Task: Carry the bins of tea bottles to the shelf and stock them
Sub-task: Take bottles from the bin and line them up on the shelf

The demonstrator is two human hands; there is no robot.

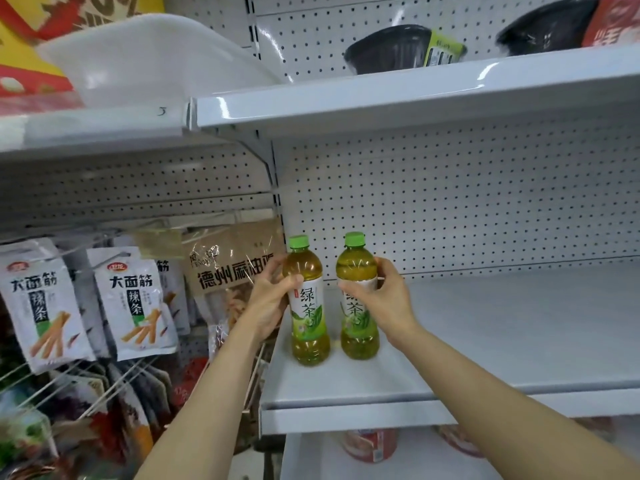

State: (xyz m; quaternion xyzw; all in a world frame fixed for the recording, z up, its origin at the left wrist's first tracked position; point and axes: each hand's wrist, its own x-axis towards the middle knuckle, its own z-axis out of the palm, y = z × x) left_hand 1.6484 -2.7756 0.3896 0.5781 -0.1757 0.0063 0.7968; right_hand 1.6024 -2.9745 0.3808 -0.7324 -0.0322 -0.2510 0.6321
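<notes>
Hands grip upright tea bottles: left hand (269,299) left bottle (307,303), right hand (384,299) right bottle (358,299), on shelf (485,341).

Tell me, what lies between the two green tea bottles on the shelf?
Nothing. In the head view, only a narrow strip of bare white shelf separates the left bottle, held by the left hand, from the right bottle, held by the right hand.

White snack packets (135,303) hang left; black bowls (388,50) sit on the top shelf.
</notes>
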